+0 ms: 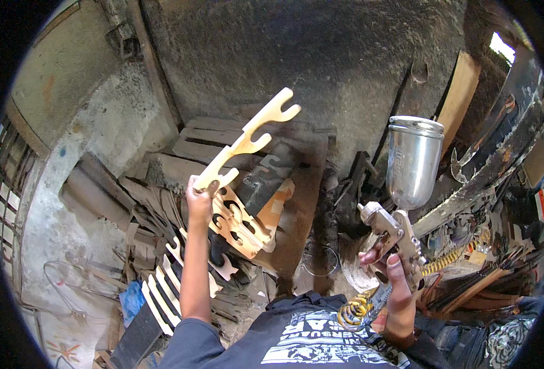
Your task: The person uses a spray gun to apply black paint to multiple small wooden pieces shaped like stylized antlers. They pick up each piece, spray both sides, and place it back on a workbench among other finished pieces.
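Observation:
My left hand (201, 200), arm stretched out, grips the lower end of a pale wooden rack piece (241, 146) with several hook-shaped notches along one edge. It is held up at a slant, its far end toward the upper right. In my right hand (397, 289) is a metal spray gun (392, 237) with a shiny silver paint cup (414, 161) on top. My fingers wrap round the gun's handle; whether the trigger is pressed, I cannot tell. A coiled yellow air hose (356, 311) runs at the gun's lower end. The gun's nozzle points left, apart from the wood.
More notched wooden pieces (238, 230) lie on a board beyond my left forearm. Several pale strips (160, 299) rest in a row at lower left. A dark stained wall (296, 55) stands ahead. Scrap wood (478, 289) clutters the right side, and a wooden plank (458, 98) leans there.

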`<state>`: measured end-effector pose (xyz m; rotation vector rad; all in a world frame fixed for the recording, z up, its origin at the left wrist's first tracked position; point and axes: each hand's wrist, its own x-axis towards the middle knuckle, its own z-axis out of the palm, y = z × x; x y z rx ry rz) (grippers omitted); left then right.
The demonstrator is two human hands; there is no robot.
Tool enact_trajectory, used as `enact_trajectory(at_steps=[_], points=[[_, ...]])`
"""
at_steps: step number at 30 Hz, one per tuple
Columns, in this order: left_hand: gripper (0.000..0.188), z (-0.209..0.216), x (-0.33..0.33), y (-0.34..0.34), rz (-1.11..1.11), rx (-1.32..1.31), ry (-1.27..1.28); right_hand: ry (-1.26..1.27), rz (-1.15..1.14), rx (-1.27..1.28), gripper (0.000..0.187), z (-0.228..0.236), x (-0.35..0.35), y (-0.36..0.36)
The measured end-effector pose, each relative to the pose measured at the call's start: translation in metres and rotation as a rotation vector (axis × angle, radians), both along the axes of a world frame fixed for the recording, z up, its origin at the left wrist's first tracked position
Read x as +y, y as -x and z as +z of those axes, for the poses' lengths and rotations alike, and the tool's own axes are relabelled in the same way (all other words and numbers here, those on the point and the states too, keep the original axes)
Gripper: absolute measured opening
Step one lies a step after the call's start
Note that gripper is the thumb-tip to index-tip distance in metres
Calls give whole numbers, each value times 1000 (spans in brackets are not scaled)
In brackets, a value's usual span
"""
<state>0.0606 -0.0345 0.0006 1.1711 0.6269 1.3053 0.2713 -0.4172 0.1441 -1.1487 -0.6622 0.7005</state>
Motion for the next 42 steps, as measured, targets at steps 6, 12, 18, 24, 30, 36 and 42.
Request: enact_trajectory(at_steps=[6, 12, 18, 24, 30, 36, 42], points=[[24, -1, -20, -13, 493, 372, -848, 5, -96, -48, 29, -5, 24, -13], [24, 13, -27, -18, 573, 409, -990, 14, -90, -343, 24, 8, 54, -26], [24, 22, -33, -25, 554, 405, -1036, 12, -4, -219, 20, 7, 50, -2], [23, 21, -38, -24, 529, 365, -982, -2, 3, -225, 12, 11, 62, -15], [20, 29, -49, -15, 475, 291, -992, 101, -178, -389, 20, 19, 78, -55], [24, 2, -37, 2, 410, 99, -655, 7, -314, -377, 25, 3, 74, -69], [51, -32, -88, -30, -103, -648, 696, -109, -285, -44, 21, -29, 58, -34]])
